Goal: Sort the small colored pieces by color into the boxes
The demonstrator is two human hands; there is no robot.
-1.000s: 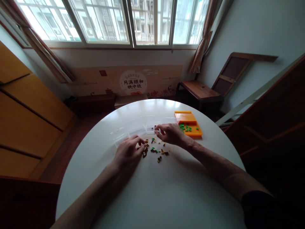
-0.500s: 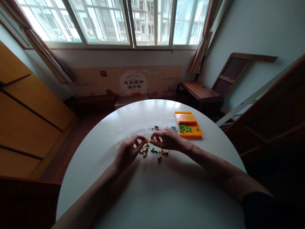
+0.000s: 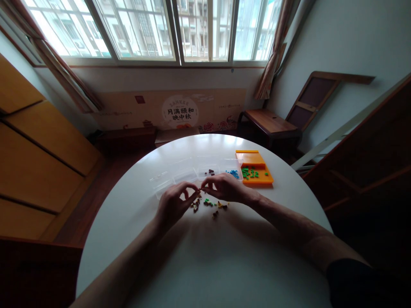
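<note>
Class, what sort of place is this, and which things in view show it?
Probably a room in a home: curtains hang at a sliding window, and a round white table stands before it.

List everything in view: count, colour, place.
Table: one, white, centre.
Clear boxes: count unclear, transparent, on table.
Dark pieces: few, brown, in boxes.
Blue pieces: many, blue, in boxes.
Tray: one, orange, table's right.
Green pieces: many, green, in tray.
Loose pieces: many, mixed colours, near hands.
Window: one, pale, top.
Curtains: two, brownish, beside window.
Banner: one, beige, below window.
Chair: one, brown, right.
Cabinet: one, yellow, left.
Left hand: one, bare, beside pieces.
Right hand: one, bare, near left hand.
</note>
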